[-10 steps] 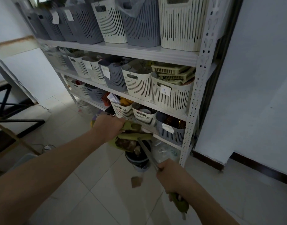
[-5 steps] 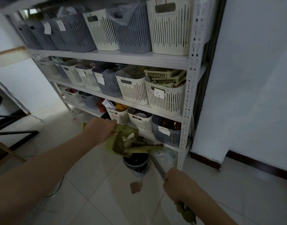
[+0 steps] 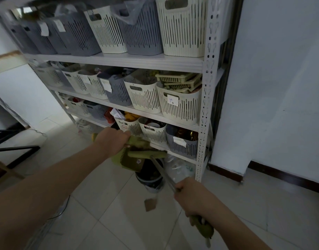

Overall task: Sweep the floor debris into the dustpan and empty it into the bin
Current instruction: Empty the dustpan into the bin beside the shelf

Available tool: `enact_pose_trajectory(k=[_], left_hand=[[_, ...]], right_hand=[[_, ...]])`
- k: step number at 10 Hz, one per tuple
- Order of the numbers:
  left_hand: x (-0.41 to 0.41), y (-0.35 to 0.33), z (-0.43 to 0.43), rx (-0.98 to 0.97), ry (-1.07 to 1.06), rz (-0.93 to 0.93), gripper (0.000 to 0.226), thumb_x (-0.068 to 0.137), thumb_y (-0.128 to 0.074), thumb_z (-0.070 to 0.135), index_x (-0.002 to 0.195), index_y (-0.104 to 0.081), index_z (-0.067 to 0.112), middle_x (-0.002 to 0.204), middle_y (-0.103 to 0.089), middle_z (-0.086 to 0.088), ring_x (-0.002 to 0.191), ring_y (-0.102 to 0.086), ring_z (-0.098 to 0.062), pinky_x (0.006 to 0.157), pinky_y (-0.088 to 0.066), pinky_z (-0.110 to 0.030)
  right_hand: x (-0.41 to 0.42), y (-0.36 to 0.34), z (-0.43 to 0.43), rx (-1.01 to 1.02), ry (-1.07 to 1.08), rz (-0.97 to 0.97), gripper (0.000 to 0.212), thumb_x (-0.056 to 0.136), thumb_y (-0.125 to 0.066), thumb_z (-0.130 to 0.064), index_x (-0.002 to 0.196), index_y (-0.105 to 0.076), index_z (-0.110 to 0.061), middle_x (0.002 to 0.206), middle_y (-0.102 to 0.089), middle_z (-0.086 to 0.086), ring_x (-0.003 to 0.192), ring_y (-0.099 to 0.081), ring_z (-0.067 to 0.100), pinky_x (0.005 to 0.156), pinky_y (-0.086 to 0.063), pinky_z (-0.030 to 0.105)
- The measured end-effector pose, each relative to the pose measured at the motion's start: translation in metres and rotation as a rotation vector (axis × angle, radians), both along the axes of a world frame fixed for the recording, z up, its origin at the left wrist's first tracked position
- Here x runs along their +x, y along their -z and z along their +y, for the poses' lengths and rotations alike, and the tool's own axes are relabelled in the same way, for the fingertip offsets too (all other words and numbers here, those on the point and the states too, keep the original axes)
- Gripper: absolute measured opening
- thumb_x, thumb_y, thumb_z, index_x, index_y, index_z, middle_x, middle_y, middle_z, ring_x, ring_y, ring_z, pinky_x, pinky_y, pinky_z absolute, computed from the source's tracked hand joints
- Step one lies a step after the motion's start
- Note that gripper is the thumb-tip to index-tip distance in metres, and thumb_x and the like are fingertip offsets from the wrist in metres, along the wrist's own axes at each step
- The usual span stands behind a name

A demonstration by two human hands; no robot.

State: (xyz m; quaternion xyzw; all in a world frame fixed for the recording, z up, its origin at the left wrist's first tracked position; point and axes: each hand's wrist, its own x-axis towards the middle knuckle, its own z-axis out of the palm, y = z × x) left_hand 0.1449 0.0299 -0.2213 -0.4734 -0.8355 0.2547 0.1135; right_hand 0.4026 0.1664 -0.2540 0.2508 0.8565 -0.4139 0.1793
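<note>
My left hand [image 3: 111, 141] grips the handle of a green dustpan [image 3: 129, 162], tipped steeply over a small dark bin [image 3: 149, 179] on the floor in front of the shelf. My right hand [image 3: 190, 198] grips the metal shaft of a green broom [image 3: 165, 175]. The broom head [image 3: 147, 154] lies across the dustpan's mouth above the bin. The broom's green handle end sticks out below my right hand. A brown scrap of cardboard [image 3: 150, 204] lies on the tiles just in front of the bin.
A white metal shelf unit [image 3: 206, 87] full of cream and grey slotted baskets stands right behind the bin. A white wall [image 3: 281, 87] with a dark skirting runs on the right. Black frame bars and a wooden leg stand at the left. Pale floor tiles [image 3: 101, 204] lie below my arms.
The dustpan has tipped further over the bin and its load is no longer visible. The broom head has come up across the pan's mouth. The view has risen.
</note>
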Motion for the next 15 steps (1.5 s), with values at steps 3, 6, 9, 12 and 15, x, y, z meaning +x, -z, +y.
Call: enact_pose_trajectory(k=[3,6,9,12,15], left_hand=[[0.007,-0.014,0.0,-0.025,0.003,-0.005,0.038,0.099,-0.042,0.048,0.123,-0.05,0.02,0.107,-0.068,-0.002,0.098,-0.067,-0.022,0.087,-0.054,-0.036],[0.005,-0.011,-0.004,-0.021,-0.042,0.032,0.044,0.099,-0.039,0.051,0.131,-0.046,0.021,0.109,-0.067,0.0,0.096,-0.068,-0.019,0.084,-0.056,-0.034],[0.022,-0.027,-0.058,0.174,-0.545,0.063,0.042,0.094,-0.043,0.061,0.106,-0.053,0.022,0.081,-0.055,0.003,0.079,-0.065,-0.019,0.057,-0.04,-0.029],[0.041,0.003,-0.162,0.356,-0.794,0.023,0.046,0.089,-0.05,0.062,0.098,-0.057,0.018,0.085,-0.064,-0.004,0.083,-0.066,-0.028,0.06,-0.043,-0.029],[0.057,0.022,-0.195,0.524,-1.01,-0.084,0.052,0.087,-0.055,0.063,0.105,-0.063,0.015,0.099,-0.066,-0.011,0.089,-0.066,-0.031,0.068,-0.048,-0.034]], right_hand=[[-0.015,0.017,0.007,0.097,-0.061,-0.043,0.006,0.095,-0.041,-0.013,0.091,-0.046,-0.013,0.084,-0.05,0.003,0.064,-0.045,0.01,0.049,-0.031,0.015],[-0.009,0.044,0.028,0.03,0.002,-0.152,0.013,0.092,-0.046,-0.019,0.079,-0.045,-0.016,0.074,-0.049,-0.003,0.074,-0.058,0.016,0.046,-0.044,0.014],[-0.013,0.019,0.045,-0.298,0.17,-0.237,0.015,0.094,-0.052,-0.011,0.081,-0.053,-0.005,0.062,-0.053,0.01,0.034,-0.053,0.011,0.032,-0.041,0.017],[-0.022,-0.002,0.03,-0.371,0.189,-0.238,0.024,0.095,-0.053,-0.008,0.073,-0.05,0.002,0.059,-0.052,0.017,0.022,-0.046,0.013,0.031,-0.036,0.012],[-0.028,0.015,0.038,-0.819,0.559,-0.204,0.011,0.098,-0.046,-0.008,0.089,-0.044,-0.002,0.056,-0.045,0.014,0.02,-0.042,0.013,0.026,-0.034,0.011]])
